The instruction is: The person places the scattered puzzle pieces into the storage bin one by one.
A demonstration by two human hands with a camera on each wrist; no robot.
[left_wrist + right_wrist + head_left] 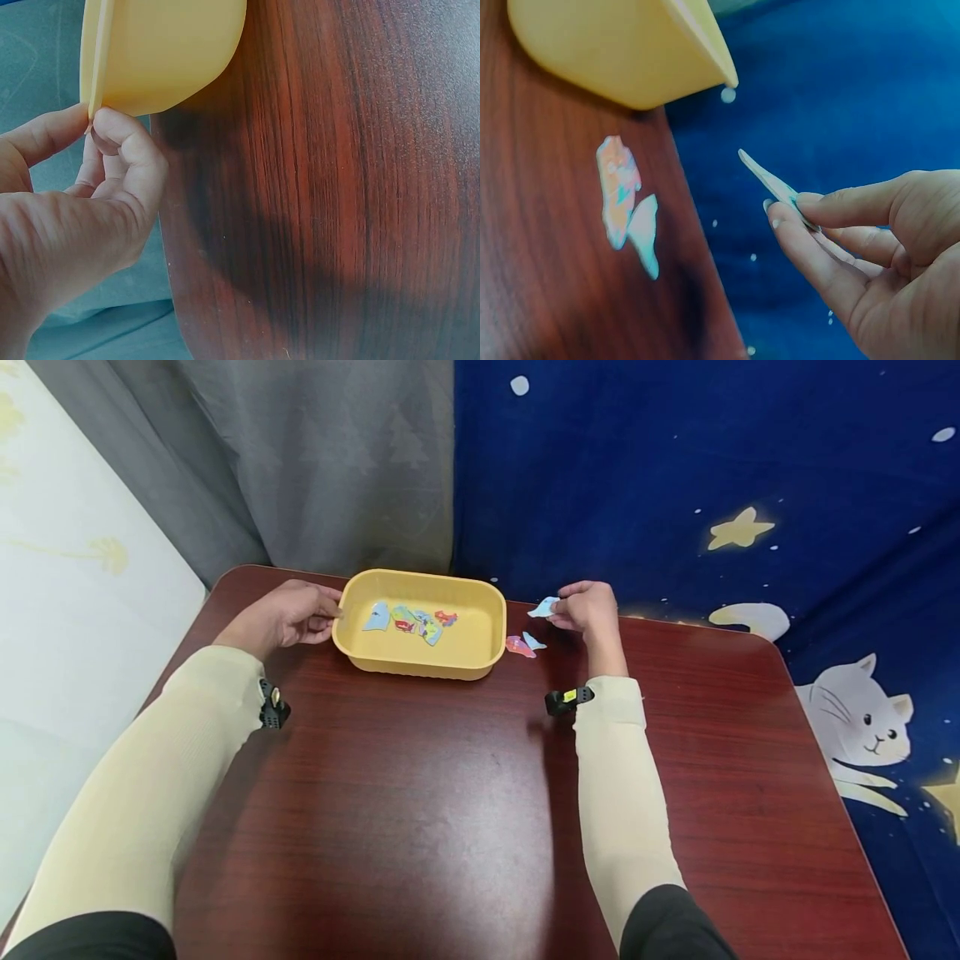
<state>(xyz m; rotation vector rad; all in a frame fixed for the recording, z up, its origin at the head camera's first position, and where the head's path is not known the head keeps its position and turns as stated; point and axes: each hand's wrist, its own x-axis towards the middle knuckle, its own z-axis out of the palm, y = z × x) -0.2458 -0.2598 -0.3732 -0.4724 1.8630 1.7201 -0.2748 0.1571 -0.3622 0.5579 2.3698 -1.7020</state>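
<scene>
My left hand (288, 614) pinches the left rim of a yellow plastic basin (420, 665) between thumb and fingers; the left wrist view shows the left hand (90, 180) at the basin's rim (101, 52). Inside the basin lie several flat printed puzzle pieces (377, 617). Right of the basin, my right hand (592, 610) holds a flat light-blue puzzle piece (543, 607) above the table's far edge. In the right wrist view, thumb and index finger pinch this piece (769, 177) by one end. Below it, a red-pink piece (520, 647) and a small light-blue piece (534, 641) lie touching or nearly so.
The dark red-brown wooden table (420, 793) has rounded corners. A grey curtain (337, 460) and a blue curtain (637, 468) with stars and a cat hang right behind its far edge. A white panel (75, 593) stands to the left.
</scene>
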